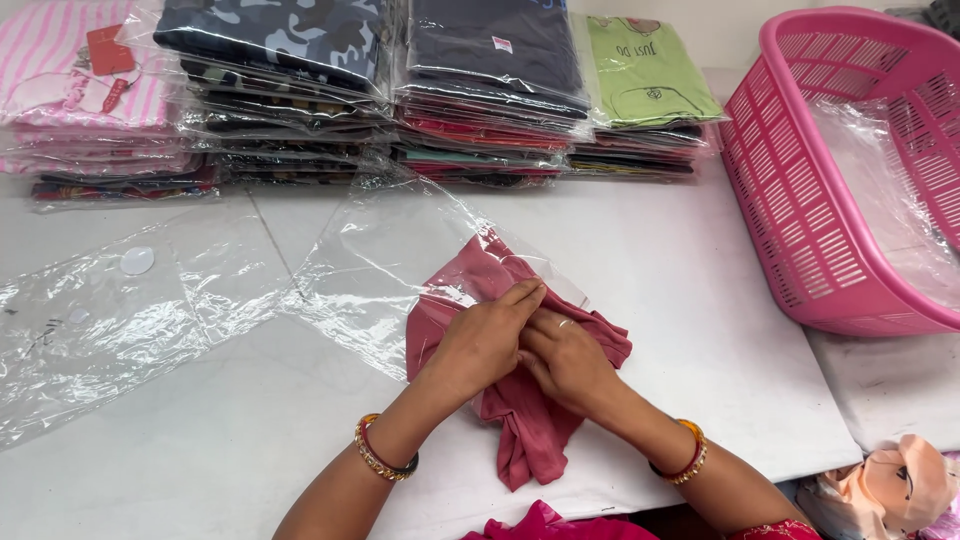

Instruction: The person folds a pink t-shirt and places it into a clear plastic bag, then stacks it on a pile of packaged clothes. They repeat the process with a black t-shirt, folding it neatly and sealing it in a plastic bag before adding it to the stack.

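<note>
Pink garment (520, 400), bunched on the white table (700, 300), half inside a clear plastic bag (400, 270). Left hand (480, 340) and right hand (565, 360) both pressing down, fingers clenched on cloth. Best kept flat, folds squared, bag mouth held open while sliding.

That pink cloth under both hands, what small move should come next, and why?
Probably push the pink cloth further into the clear bag: only its top edge sits under the plastic, the rest hangs out bunched, and both the left hand and right hand already press it.
</note>
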